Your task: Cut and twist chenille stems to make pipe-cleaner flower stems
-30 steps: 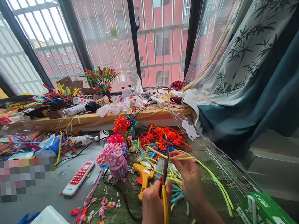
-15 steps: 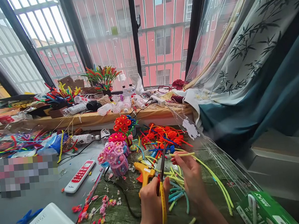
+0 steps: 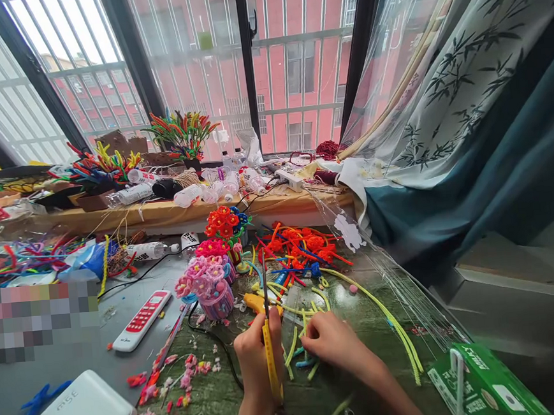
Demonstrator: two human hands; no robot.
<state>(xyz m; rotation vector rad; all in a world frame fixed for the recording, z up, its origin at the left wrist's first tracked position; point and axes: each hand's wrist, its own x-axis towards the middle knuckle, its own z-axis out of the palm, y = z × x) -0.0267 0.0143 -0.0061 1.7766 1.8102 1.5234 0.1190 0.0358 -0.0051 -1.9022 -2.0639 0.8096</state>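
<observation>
My left hand (image 3: pixel 254 357) is closed around yellow-handled scissors (image 3: pixel 272 364), whose dark blades point away from me and look nearly together. To the right, my right hand (image 3: pixel 334 338) is low over the table, thumb and fingers pinched on a short yellow-green pipe cleaner (image 3: pixel 304 322). More cut yellow-green and light blue pieces lie around its fingertips. Behind the scissors lies a yellow glue gun (image 3: pixel 254 302), partly covered by them. Long yellow-green pipe cleaners (image 3: pixel 385 311) curve along the table right of my right hand.
Pink pipe-cleaner flowers in a striped pot (image 3: pixel 216 298) stand left of the glue gun. Red and orange pipe cleaners (image 3: pixel 304 247) are heaped at the back. A remote (image 3: pixel 142 320) and white power bank (image 3: pixel 85 414) lie left; a green box (image 3: pixel 485 383) sits front right.
My right hand has come down and left, from holding a yellow-green pipe cleaner up beside the blades to the cut pieces. My left hand with the scissors has shifted left, blades now more upright.
</observation>
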